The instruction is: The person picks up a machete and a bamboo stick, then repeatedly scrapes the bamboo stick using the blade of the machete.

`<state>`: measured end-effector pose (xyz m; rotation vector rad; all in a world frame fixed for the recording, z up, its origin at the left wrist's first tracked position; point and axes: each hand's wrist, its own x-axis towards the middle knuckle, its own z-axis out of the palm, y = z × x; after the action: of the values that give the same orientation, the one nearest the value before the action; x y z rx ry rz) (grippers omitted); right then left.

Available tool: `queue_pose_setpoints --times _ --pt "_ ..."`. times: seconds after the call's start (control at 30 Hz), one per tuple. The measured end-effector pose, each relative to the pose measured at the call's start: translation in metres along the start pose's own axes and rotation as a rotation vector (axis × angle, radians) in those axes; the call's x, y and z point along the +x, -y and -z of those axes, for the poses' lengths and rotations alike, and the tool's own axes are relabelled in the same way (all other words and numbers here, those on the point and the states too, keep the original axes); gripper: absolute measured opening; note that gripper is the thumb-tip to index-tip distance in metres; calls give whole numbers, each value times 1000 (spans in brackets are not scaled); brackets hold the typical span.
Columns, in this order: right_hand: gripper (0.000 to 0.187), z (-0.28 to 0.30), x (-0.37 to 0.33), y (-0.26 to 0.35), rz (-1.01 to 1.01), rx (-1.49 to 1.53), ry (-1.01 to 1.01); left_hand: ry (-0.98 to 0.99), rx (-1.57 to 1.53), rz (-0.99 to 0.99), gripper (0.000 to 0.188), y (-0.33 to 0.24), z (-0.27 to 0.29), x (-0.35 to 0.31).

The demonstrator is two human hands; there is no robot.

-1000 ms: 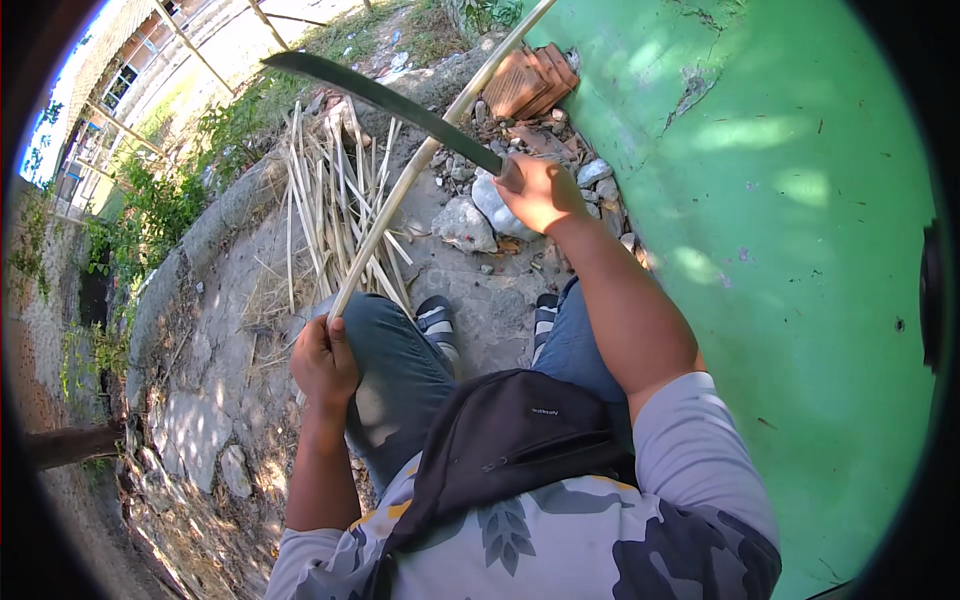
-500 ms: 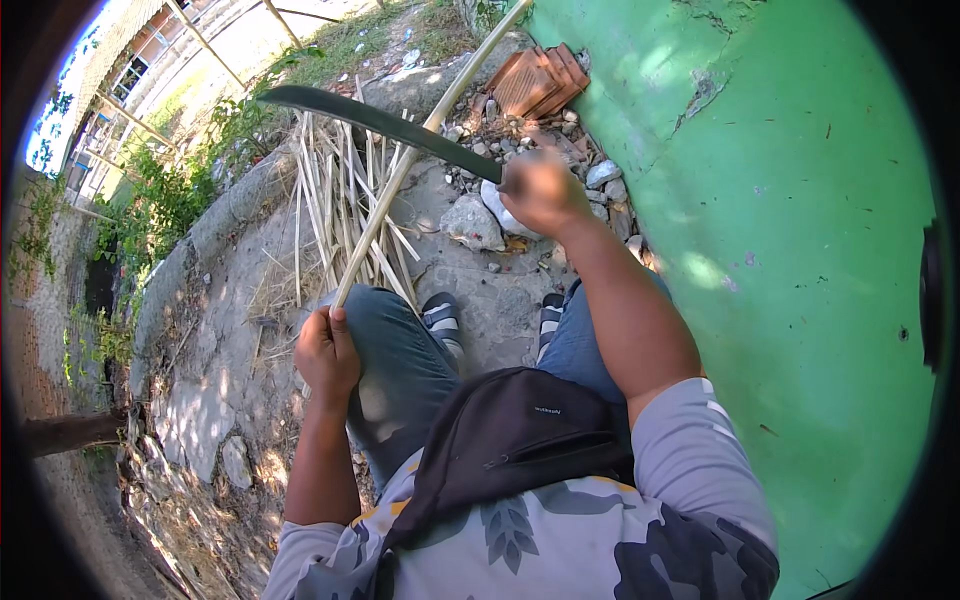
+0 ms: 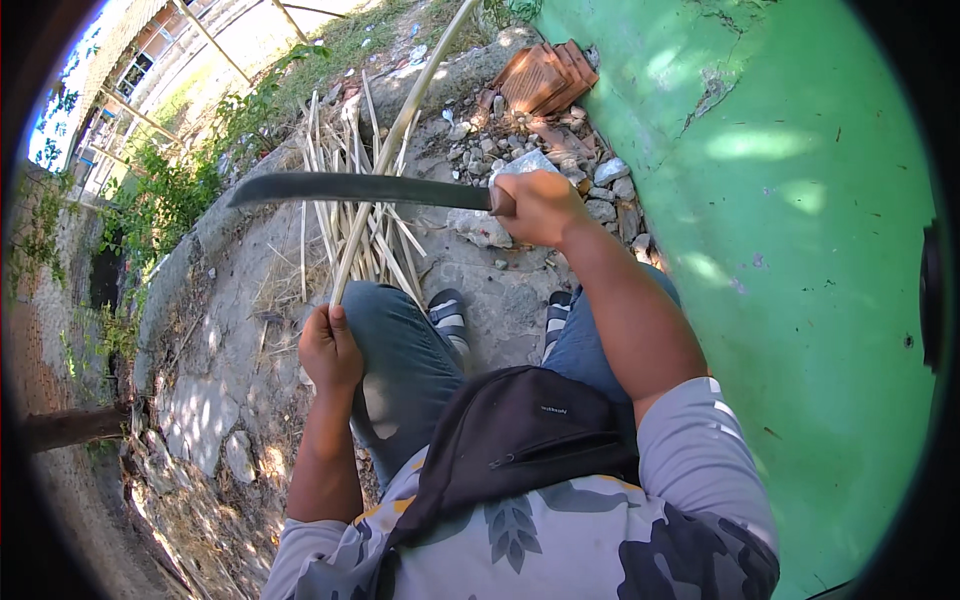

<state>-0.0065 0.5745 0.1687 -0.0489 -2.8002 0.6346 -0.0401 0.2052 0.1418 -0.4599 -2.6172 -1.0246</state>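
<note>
My left hand (image 3: 331, 348), beside my left knee, is closed around the near end of a long pale bamboo-like strip (image 3: 412, 105). The strip slants up and away past the top edge of the picture. In my right hand (image 3: 545, 207) is the brown handle of a machete (image 3: 350, 188). Its dark blade points left, nearly level, and crosses over the strip. Whether the blade touches the strip I cannot tell. Beneath them on the ground lies a loose pile of similar pale strips (image 3: 318, 232).
A green wall (image 3: 790, 330) stands close on my right. Ahead are stones (image 3: 478, 228), rubble and stacked reddish tiles (image 3: 545, 78). Green plants (image 3: 165, 195) grow along a low ledge at left. My sandalled feet (image 3: 449, 318) rest on rough ground.
My right hand has swung the machete blade down from an upward slant to nearly level, lower along the strip. The strip's far end has shifted left. My left hand keeps its grip.
</note>
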Motion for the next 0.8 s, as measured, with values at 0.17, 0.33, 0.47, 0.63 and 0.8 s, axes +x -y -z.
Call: queue_pose_setpoints --times 0.17,0.33,0.47,0.63,0.8 --pt "19 6 2 -2 -287 84 -34 1 61 3 38 -4 -2 3" --pt "22 -8 -8 32 119 17 180 35 149 -87 37 -8 3 3" --pt "26 -6 -4 19 150 -93 210 20 177 -167 37 -6 2 2" --pt "39 -5 4 -19 -179 200 -226 28 155 -95 37 -13 1 3" --pt "39 -3 -4 1 -148 120 -156 46 175 -58 36 -13 3 3"
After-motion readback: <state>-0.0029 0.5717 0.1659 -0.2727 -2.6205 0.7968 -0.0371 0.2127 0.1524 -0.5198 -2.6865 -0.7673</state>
